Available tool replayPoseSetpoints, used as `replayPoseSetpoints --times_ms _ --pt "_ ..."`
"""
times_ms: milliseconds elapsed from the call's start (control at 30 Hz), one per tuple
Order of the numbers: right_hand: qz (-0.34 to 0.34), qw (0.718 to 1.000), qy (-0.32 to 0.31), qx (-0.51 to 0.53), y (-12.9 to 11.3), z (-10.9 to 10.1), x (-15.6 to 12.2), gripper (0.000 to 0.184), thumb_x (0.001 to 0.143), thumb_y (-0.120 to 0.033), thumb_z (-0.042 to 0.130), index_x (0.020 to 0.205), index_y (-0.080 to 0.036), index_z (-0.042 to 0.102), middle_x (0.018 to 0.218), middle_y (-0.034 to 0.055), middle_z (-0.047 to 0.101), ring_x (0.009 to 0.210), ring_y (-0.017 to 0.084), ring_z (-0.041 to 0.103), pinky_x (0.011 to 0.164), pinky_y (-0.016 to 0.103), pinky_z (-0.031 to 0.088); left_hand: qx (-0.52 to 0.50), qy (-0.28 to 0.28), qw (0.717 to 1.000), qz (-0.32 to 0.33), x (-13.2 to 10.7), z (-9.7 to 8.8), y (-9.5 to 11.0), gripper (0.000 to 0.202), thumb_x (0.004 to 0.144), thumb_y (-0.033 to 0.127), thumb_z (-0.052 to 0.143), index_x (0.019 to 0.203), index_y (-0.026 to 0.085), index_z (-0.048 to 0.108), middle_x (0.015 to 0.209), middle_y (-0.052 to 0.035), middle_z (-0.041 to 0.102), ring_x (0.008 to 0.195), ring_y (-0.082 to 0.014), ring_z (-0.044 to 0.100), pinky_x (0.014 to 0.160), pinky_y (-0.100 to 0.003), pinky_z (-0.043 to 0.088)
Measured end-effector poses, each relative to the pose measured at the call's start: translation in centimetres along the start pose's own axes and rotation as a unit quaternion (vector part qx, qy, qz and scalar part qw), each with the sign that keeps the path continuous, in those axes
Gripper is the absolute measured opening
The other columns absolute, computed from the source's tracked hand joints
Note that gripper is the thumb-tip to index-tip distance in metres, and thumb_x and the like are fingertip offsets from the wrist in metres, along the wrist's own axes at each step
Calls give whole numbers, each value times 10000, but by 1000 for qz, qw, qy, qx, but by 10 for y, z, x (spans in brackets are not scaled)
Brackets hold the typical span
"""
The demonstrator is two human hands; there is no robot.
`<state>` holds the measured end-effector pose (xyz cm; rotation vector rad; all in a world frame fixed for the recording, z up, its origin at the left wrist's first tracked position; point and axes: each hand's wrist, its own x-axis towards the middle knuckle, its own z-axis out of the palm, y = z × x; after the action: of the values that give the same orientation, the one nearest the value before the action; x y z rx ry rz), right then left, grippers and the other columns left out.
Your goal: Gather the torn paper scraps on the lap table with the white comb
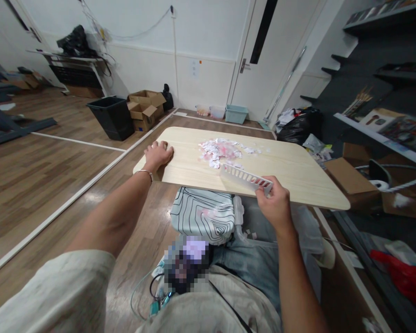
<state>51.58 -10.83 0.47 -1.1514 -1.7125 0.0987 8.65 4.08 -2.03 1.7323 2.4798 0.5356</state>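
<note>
Head view: a pale wooden tabletop (298, 171) with rounded corners bears a loose, low heap of paper scraps (215, 150) towards its far side, left of the middle. The scraps are small, irregular and mostly white, with a blurred pink patch through the heap; a few stray bits lie thinly scattered to its right. The right hand (273, 199) is at the near edge, its thumb and fingers clamped on one end of a white slotted strip (244, 178). This piece is long, narrow and stiff-looking, with a row of slanting openings along its length; it runs up and leftward from the grip, its far end just beside the nearest scraps. Whether its lower edge touches the wood, I cannot tell. The left hand (158, 155) rests palm down on the tabletop's left end, fingers bent and slightly apart, well clear of the heap. Below the near edge are a line-patterned cloth item (203, 215) and a translucent plastic bin (260, 215).
</note>
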Motion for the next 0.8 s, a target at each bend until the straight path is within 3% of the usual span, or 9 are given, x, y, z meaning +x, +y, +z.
replayPoseSetpoints --times_ms 200,433,667,800 --pt "31 999 20 36 2 -6 -5 150 867 -245 718 1012 -279 706 862 39 842 717 257 795 696 345 642 -1 5 1000 7 0 1 -1 801 1077 602 381 1708 192 655 1769 -290 618 1583 -537 604 1317 -685 455" --pt "35 985 123 120 7 23 -4 140 863 -252 708 999 -279 698 876 45 814 812 269 827 767 367 683 0 6 1000 3 -1 -1 0 796 1074 599 384 1706 200 660 1788 -279 611 1607 -543 586 1333 -698 441" --pt "45 991 62 106 -3 55 -2 150 849 -256 714 988 -275 770 846 28 808 806 276 800 829 396 677 -3 9 1000 -4 1 -1 0 808 1065 614 397 1707 199 657 1800 -268 602 1618 -539 581 1343 -693 443" --pt "37 991 -2 131 -12 60 2 148 820 -225 725 929 -254 820 880 48 855 831 285 829 857 408 690 -5 8 1000 -3 1 -1 -1 810 1064 616 393 1717 210 647 1824 -256 581 1637 -539 559 1353 -700 430"
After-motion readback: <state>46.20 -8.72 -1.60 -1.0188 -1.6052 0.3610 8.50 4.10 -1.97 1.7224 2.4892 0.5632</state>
